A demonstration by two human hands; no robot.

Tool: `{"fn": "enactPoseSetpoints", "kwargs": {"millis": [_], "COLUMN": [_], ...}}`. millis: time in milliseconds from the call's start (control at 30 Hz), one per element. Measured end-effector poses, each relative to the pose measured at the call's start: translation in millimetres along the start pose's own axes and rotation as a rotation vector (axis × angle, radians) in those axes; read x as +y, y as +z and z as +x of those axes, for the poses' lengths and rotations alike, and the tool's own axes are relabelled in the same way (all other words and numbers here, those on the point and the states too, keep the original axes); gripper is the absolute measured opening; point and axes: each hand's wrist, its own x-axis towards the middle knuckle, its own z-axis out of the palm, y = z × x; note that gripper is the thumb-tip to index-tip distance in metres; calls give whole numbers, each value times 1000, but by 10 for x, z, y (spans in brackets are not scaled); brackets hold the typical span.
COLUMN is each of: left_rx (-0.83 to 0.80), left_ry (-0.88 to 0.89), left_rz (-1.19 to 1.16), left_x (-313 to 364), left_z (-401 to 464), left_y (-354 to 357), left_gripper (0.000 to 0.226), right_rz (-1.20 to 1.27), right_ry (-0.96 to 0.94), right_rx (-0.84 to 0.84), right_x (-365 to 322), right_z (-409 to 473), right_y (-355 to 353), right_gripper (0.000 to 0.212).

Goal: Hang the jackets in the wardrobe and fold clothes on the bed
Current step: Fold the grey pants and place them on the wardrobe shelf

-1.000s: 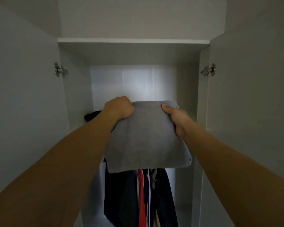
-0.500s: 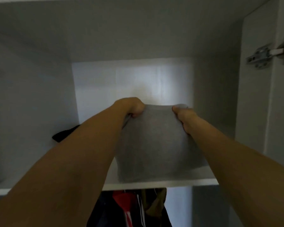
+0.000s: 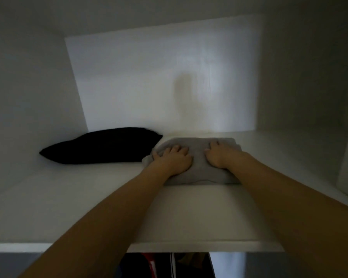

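A folded grey garment [image 3: 197, 149] lies on the white upper shelf [image 3: 88, 207] of the wardrobe, towards the back right. My left hand [image 3: 174, 160] rests flat on its left part, fingers spread. On its right part my right hand [image 3: 219, 156] also lies flat with the palm down. Neither hand grips the cloth. A folded black garment [image 3: 102, 146] lies on the same shelf, just left of the grey one and touching it.
White walls close the shelf at the back [image 3: 159, 81], left and right. Below the shelf's front edge, the tops of hanging clothes [image 3: 165, 263] show, dark with red and white stripes.
The grey garment went from held up in front of the wardrobe to lying deep on the shelf. Both hands let go of its top edge and now lie flat on it. The view moved closer.
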Motion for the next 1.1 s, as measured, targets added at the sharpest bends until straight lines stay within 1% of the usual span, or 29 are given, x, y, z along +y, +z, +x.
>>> {"fn": "enactPoseSetpoints", "kwargs": {"millis": [167, 267, 367, 467, 567, 633, 700, 767, 800, 900, 967, 1033, 1100], "left_rx": [-96, -113, -98, -82, -53, -43, -30, -11, 42, 312, 420, 439, 452], "left_ry": [-21, -27, -55, -43, -93, -102, -104, -87, -76, -34, 18, 84, 170], "left_rz": [2, 4, 21, 90, 28, 34, 57, 47, 53, 182, 199, 154, 126], "left_x": [-13, -62, -151, -230, -306, -325, -309, -272, -257, -205, -151, -23, 154], "left_z": [486, 789, 1118, 1455, 1680, 1758, 1761, 1673, 1583, 1217, 920, 602, 268], "left_y": [30, 11, 14, 67, 121, 152, 143, 111, 82, -73, -174, -319, -460], "left_gripper": [64, 65, 63, 61, 63, 64, 64, 62, 60, 52, 52, 53, 52], "right_rz": [17, -10, -10, 6, -30, -40, -28, 37, 94, 238, 209, 150, 121], "right_ry": [-10, -17, -37, -75, -83, -73, -85, -116, -140, -139, -83, -14, 49], "right_rx": [25, 44, 58, 69, 78, 82, 73, 74, 114, 287, 322, 280, 283], "right_x": [152, 186, 178, 169, 163, 166, 153, 164, 173, 277, 381, 456, 470], "right_z": [413, 756, 1145, 1503, 1715, 1755, 1723, 1599, 1513, 1068, 689, 281, -172], "right_y": [1, 16, 51, 104, 130, 137, 122, 51, -8, -261, -390, -482, -545], "right_gripper": [61, 61, 60, 59, 60, 60, 58, 55, 53, 47, 49, 50, 49]}}
